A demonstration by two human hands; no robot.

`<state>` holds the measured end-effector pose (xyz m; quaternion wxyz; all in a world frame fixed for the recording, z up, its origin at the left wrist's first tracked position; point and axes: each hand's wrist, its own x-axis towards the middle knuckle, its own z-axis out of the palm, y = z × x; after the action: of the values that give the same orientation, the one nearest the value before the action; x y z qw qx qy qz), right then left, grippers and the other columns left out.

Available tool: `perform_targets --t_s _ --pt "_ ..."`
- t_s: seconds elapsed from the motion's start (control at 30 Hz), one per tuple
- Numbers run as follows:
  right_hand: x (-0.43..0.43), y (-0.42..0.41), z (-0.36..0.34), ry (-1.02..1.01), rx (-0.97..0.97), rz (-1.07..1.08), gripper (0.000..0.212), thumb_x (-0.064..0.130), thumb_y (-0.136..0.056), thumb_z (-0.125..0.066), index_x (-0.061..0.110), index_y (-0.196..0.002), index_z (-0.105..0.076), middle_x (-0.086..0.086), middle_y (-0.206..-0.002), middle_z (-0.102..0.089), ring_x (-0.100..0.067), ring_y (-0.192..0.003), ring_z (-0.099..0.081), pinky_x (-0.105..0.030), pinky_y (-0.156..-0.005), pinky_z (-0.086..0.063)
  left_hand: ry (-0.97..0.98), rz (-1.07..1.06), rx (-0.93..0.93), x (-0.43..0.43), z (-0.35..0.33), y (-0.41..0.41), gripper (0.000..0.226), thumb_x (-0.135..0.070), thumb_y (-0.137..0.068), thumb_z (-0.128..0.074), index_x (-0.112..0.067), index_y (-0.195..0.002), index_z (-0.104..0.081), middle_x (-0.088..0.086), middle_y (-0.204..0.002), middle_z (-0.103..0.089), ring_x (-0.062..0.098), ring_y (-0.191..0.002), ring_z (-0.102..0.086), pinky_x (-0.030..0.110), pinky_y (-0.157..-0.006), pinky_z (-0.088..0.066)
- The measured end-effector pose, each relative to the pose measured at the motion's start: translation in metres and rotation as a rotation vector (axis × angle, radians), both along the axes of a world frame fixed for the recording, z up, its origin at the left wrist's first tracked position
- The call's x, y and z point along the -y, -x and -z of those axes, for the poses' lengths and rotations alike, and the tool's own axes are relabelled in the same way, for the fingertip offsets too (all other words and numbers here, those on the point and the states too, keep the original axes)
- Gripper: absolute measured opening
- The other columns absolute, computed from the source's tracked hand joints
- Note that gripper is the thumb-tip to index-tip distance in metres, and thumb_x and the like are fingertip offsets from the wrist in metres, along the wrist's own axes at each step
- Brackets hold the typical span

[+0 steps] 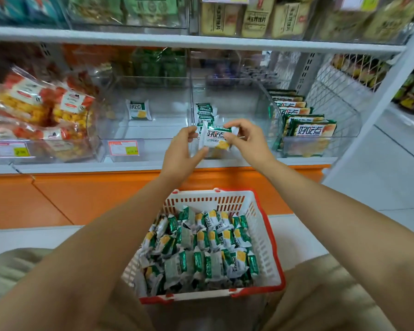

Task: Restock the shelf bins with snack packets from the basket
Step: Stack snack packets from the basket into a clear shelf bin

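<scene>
The step in hand is placement: one snack packet [214, 139] is out of the basket [270, 237] and held up in front of the lower shelf's clear bins. Both hands grip it. The left hand [184, 149] pinches its left edge between thumb and fingers, and the right hand [246, 142] pinches its upper right corner. The packet faces the camera, roughly upright, just in front of the centre-right bin [237, 101].

The likely next move is to lift the packet over that bin's clear front wall and stand it against the short row of matching packets [204, 113] already there. It should go in face forward, without knocking the row over.

Counts:
- One packet is in the hands.
- One lone packet [138, 109] stands in the centre-left bin [158, 130].
- The row shows about three or four packets, partly hidden behind the held one.
- The basket, on the floor between the knees, is heaped with far too many to count, likely several dozen.
- The bin to the right holds about six larger green packs [306, 125].
- The far-left bin holds several bags of yellow snacks [41, 108].
- Two price tags [123, 147] show on the bin fronts.
</scene>
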<state>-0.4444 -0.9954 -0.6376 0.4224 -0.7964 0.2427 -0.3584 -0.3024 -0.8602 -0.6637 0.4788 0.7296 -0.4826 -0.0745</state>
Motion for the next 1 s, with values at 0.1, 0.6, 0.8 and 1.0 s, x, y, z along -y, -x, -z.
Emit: perform_targets --t_s 0.1,0.6,0.8,1.0 --pt "0.019 -0.011 -0.016 0.009 0.065 0.119 0.015 0.009 -0.088 -0.069 0.02 -0.097 -0.065 -0.012 -0.082 -0.062 -0.026 -0.071 -0.06 -0.04 -0.069 -0.051 -0.06 -0.055 0.229 0.007 -0.005 -0.011 0.056 -0.022 -0.092 -0.065 -0.011 -0.142 -0.043 0.007 -0.141 -0.05 0.023 -0.131 -0.044 0.038 -0.11 -0.035" --pt "0.05 -0.059 0.013 0.063 -0.442 0.133 0.016 0.017 -0.085 -0.065 0.032 -0.08 -0.067 0.008 -0.097 -0.071 -0.013 -0.084 -0.057 -0.034 -0.085 -0.048 -0.142 -0.033 0.458 0.021 0.019 -0.028 0.067 -0.013 -0.088 -0.064 -0.011 -0.148 -0.036 0.007 -0.155 -0.033 0.026 -0.138 -0.036 0.039 -0.112 -0.028" --pt "0.042 -0.057 0.009 0.031 -0.563 0.083 0.017 0.028 -0.095 -0.055 0.028 -0.094 -0.072 0.003 -0.113 -0.07 -0.023 -0.108 -0.06 -0.048 -0.102 -0.041 -0.168 -0.008 0.595 0.024 0.023 -0.03 0.061 -0.018 -0.089 -0.065 -0.015 -0.146 -0.043 0.007 -0.16 -0.027 0.028 -0.148 -0.022 0.046 -0.117 -0.022" --pt "0.049 -0.056 0.001 -0.017 -0.525 0.014 0.021 0.024 -0.094 -0.058 0.016 -0.097 -0.077 -0.004 -0.103 -0.073 -0.022 -0.1 -0.064 -0.039 -0.094 -0.05 -0.164 0.036 0.824 0.034 0.022 -0.03 0.052 -0.031 -0.087 -0.064 -0.014 -0.136 -0.054 0.006 -0.147 -0.05 0.028 -0.15 -0.019 0.05 -0.121 -0.007"
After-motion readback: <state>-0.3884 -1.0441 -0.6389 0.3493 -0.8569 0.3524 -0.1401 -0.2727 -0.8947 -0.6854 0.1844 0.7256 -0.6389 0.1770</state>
